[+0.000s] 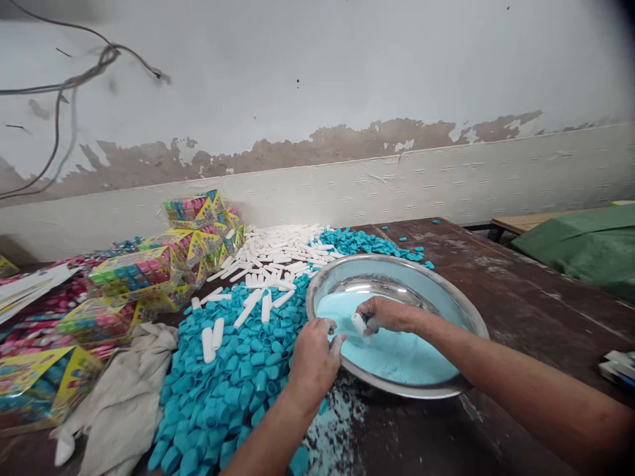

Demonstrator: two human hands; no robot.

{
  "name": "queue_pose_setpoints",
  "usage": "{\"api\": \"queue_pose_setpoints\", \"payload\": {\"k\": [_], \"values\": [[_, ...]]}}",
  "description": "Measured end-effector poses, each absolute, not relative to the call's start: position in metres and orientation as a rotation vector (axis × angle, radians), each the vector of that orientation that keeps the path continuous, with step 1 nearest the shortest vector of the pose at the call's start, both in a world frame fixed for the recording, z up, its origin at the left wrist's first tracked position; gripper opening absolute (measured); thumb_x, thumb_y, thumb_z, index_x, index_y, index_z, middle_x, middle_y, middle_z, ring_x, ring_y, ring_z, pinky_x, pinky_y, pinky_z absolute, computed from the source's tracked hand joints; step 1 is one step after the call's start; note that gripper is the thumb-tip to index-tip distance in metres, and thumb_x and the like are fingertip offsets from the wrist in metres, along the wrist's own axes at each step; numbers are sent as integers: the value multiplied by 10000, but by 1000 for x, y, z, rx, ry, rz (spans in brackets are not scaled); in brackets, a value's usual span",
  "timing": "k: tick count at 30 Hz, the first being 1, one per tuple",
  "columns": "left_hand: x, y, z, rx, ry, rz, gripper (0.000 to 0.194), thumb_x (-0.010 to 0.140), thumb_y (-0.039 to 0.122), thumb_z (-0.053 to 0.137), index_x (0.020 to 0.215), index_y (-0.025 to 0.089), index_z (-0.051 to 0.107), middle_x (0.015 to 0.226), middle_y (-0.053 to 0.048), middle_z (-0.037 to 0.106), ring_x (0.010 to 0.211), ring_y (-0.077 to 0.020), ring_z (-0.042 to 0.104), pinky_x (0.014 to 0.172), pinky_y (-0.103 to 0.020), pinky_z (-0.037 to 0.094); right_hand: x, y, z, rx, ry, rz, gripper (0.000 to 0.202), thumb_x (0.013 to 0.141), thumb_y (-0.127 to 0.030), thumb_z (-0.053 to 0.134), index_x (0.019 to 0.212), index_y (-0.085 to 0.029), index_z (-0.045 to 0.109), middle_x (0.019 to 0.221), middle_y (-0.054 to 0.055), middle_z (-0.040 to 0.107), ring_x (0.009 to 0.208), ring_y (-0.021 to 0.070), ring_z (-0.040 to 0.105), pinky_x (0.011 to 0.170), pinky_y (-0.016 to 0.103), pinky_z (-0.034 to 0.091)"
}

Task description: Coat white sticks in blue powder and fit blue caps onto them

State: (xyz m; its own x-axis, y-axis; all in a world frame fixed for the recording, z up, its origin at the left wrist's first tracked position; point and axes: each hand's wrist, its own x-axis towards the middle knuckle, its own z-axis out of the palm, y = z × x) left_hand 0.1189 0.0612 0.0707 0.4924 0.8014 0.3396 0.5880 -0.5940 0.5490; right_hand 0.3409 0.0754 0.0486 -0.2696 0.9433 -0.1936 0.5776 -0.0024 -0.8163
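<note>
Nearest the viewer, spilled powder (333,433) marks the table (496,271), with loose teal caps (228,373) heaped to the left and a crumpled cloth (133,390) beyond their left edge. The left hand (313,357) is at the near-left rim of the steel basin (421,391); its thumb and forefinger stand apart with nothing showing between them. Whether the hidden fingers grip anything cannot be told.

The right hand (384,314) pinches a white tube (358,322) — held tilted, just above or touching the pale blue powder (391,360) inside the basin. Its contents cannot be made out. Step in hand, as judged: loading the tube with powder. The next move calls for a firm pinch and the mouth kept upward, lest powder spill.

Farther off lie more white tubes (280,241), a second teal heap (360,242) and, leftward, stacked clear packs (139,272) — all before a peeling wall (347,73).
</note>
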Motion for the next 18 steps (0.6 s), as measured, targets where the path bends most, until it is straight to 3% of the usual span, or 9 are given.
{"api": "queue_pose_setpoints", "payload": {"k": [2,5,10,18], "values": [[135,66,75,2503,1156,654,160,784,266,494,869,168,586,876,-76,624,871,-214,548,747,-294,380,342,73,54,-1522,-1835,1189,114,535,-188,593,644,-157,605,560,-56,565,509,80,478,500,184,391],[159,75,72,2518,1167,438,172,756,295,531,842,164,602,838,-79,651,814,-219,581,667,-274,385,343,66,62,-1488,-1786,1175,84,551,-201,582,622,-157,582,548,-45,572,497,89,500,501,198,420],[181,81,64,2500,1118,400,169,747,301,535,822,164,600,810,-57,664,751,-186,597,588,-234,371,340,50,66,-1527,-1730,1081,80,592,-163,515,652,-152,566,555,-19,591,499,111,549,500,218,458],[181,78,65,2523,1129,468,148,769,233,457,869,178,552,802,-64,646,778,-200,588,619,-248,372,340,29,73,-1750,-1735,709,430,586,-25,404,963,-133,580,906,94,659,821,181,597,734,296,447]]}}
